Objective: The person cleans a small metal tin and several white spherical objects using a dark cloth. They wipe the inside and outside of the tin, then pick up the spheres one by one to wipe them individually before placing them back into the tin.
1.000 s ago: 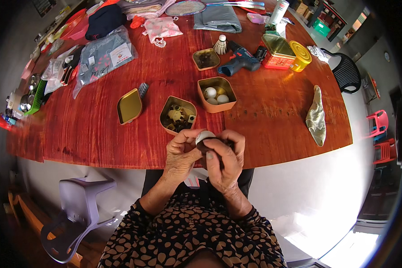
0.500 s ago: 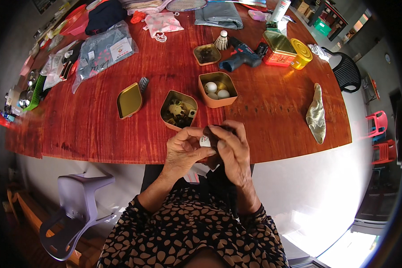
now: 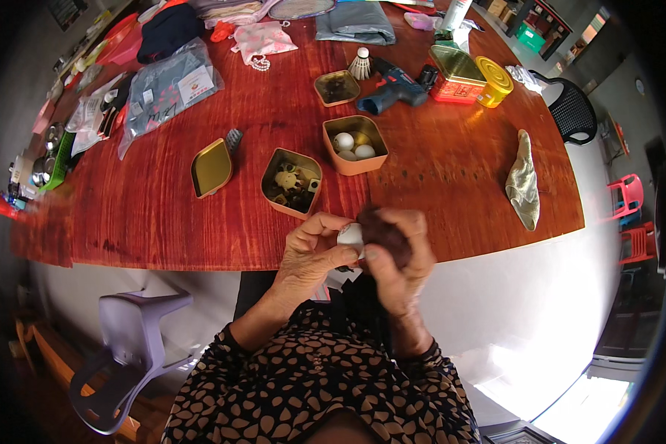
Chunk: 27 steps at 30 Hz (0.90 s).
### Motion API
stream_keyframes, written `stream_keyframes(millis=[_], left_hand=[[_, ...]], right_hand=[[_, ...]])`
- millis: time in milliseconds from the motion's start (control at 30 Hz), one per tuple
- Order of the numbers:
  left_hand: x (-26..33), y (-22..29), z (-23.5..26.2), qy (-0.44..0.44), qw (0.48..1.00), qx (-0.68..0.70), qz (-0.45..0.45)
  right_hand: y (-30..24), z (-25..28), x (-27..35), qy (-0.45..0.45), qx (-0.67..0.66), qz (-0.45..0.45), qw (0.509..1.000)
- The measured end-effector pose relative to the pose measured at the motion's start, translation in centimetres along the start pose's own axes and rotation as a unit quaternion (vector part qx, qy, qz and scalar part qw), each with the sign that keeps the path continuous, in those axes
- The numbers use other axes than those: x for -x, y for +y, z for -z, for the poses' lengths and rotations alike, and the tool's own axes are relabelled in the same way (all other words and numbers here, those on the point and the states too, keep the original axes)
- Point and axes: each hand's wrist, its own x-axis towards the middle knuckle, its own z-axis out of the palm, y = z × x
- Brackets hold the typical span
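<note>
My left hand (image 3: 318, 244) pinches a small white ball (image 3: 351, 237) with a printed mark between thumb and fingers, just past the table's near edge. Against its right side, my right hand (image 3: 403, 259) grips a dark brown, soft-looking cloth (image 3: 385, 238), smeared by motion. Beyond the hands stands an open orange box (image 3: 355, 164) with several white balls (image 3: 344, 141) in it. To its left, another open orange box (image 3: 292, 207) contains a cream-coloured piece (image 3: 287, 180) and small dark and pale parts.
A gold-lined lid (image 3: 212, 169) lies left of the boxes. Farther back are a shallow tin (image 3: 337, 89), a shuttlecock (image 3: 360, 65), a blue cordless drill (image 3: 394, 87), a red tin (image 3: 457, 74) and a yellow can (image 3: 494, 81). A crumpled pale cloth (image 3: 523, 181) lies right; a purple chair (image 3: 129, 333) stands below left.
My right hand and the brown cloth have shifted right, uncovering more of the white ball. My left hand still holds the ball. The whole view has shifted slightly.
</note>
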Motion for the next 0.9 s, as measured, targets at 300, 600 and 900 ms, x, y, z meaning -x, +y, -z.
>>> stream_keyframes(millis=[300, 600, 900], left_hand=[[0.1, -0.2, -0.1, -0.004, 1.000, 0.009, -0.028], [0.0, -1.1, 0.7, -0.011, 0.993, 0.115, 0.013], [-0.1, 0.5, -0.3, -0.042, 0.986, -0.121, -0.107]], right_hand=[[0.8, 0.3, -0.3, -0.088, -0.042, -0.011, 0.995], [0.5, 0.7, -0.5, -0.103, -0.089, 0.097, 0.986], [-1.1, 0.9, -1.6, -0.120, -0.017, 0.000, 0.993]])
